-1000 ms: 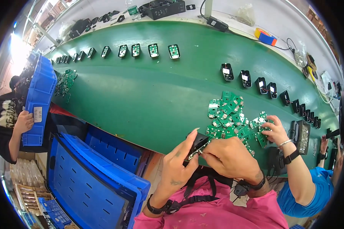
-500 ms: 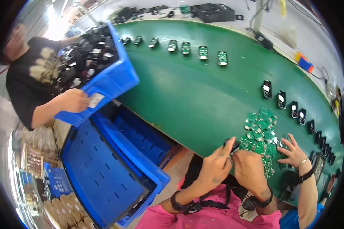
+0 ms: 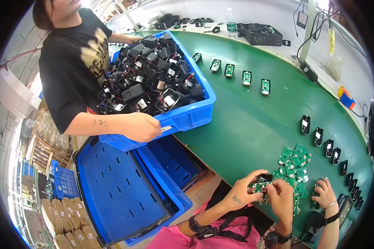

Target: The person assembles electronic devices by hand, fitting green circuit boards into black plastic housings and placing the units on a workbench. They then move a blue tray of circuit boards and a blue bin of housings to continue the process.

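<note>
Close to the body, at the near edge of the green worktop (image 3: 245, 124), the left hand (image 3: 242, 191) and the right hand (image 3: 281, 198) meet around one small green circuit board (image 3: 259, 187) seated in a black housing (image 3: 263, 179); the left hand's fingers curl under and pinch its left end, while the right hand's fingertips press on its right end. Just beyond lies a loose heap of green circuit boards (image 3: 296, 159), and to its right a co-worker's hand (image 3: 325, 194) rests on the heap's edge, a bracelet at the wrist. Past the heap, a curved row of black housings (image 3: 325, 143) stands on the worktop. To the left, empty blue crates (image 3: 124, 195) are stacked below the worktop's edge. Farther off, another person in a black shirt (image 3: 72, 62) holds a blue crate (image 3: 183, 116) full of black housings with wires, one hand (image 3: 142, 127) gripping its near rim. Beyond it, a second row of housings with green boards (image 3: 237, 74) lies across the worktop.
</note>
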Demonstrator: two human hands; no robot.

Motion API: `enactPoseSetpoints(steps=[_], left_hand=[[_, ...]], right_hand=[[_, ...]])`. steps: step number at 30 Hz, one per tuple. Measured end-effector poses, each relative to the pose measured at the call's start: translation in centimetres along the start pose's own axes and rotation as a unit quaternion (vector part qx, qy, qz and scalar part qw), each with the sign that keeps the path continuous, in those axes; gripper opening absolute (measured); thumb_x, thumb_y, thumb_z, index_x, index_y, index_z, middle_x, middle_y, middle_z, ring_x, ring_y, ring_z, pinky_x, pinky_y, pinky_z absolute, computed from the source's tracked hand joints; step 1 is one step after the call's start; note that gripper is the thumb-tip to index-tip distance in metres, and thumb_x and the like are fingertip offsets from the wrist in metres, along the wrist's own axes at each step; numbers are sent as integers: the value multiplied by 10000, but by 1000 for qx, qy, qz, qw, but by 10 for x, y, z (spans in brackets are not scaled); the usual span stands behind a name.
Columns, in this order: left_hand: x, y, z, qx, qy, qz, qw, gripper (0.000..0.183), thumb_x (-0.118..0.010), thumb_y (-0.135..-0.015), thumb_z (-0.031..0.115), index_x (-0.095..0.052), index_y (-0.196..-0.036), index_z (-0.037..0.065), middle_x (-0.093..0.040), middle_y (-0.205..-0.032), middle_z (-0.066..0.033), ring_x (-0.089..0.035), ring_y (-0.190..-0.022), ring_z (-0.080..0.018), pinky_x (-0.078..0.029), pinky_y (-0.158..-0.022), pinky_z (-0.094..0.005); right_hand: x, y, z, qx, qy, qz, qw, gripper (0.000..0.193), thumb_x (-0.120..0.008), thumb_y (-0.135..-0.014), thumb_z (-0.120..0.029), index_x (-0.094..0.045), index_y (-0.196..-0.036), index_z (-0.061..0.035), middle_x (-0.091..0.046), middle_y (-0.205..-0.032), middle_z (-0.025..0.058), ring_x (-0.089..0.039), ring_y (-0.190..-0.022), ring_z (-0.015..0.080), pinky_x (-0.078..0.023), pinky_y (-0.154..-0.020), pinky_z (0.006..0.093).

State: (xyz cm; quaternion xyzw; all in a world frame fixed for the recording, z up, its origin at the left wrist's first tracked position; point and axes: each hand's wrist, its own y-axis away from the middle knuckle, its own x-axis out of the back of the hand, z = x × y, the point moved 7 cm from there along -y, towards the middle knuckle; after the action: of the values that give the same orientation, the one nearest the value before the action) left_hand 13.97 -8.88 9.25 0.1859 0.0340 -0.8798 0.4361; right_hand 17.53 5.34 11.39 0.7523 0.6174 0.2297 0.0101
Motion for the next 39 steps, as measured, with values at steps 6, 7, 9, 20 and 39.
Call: enactPoseSetpoints(steps=[6, 7, 9, 20, 39], left_hand=[[45, 57, 34, 10, 83, 73, 994, 602, -612, -896, -43, -341, -1422, 68, -549, -1187, -147, -666, -869, -192, -590, -721, -316], [55, 72, 47, -3, 46, 95, 994, 602, -619, -895, -43, -330, -1413, 58, -546, -1198, -159, -668, -882, -214, -592, -727, -326], [74, 109, 83, -37, 44, 161, 985, 631, -644, -876, -39, -331, -1413, 65, -546, -1193, -159, -668, -876, -213, -591, -723, -325], [212, 307, 217, -242, 72, 620, 743, 614, -636, -803, -102, -391, -1329, 99, -567, -1029, -88, -617, -893, -191, -543, -655, -308], [429, 164, 238, -189, -380, 641, 639, 582, -707, -850, 278, -466, -1355, 116, -637, -1171, -129, -633, -965, -222, -507, -815, -376]], right_hand=[[-54, -29, -87, 76, -66, -85, 991, 220, -584, -943, -191, -616, -909, 24, -657, -745, 87, -606, -579, 132, -483, -511, 262], [-77, -39, -95, 34, -155, -150, 976, 271, -557, -965, -249, -613, -940, 15, -667, -780, 101, -621, -590, 153, -498, -521, 271], [-136, -56, -117, -52, -282, -238, 928, 361, -501, -1001, -342, -606, -983, 3, -678, -845, 128, -644, -606, 185, -514, -528, 282], [-183, -110, -189, 75, -148, -41, 985, 438, -624, -927, -458, -579, -750, -60, -579, -592, 34, -523, -432, 95, -379, -392, 213], [-204, -69, -167, -65, -126, -255, 957, 623, -448, -974, -562, -620, -930, 36, -713, -811, 175, -685, -612, 202, -502, -504, 274]])
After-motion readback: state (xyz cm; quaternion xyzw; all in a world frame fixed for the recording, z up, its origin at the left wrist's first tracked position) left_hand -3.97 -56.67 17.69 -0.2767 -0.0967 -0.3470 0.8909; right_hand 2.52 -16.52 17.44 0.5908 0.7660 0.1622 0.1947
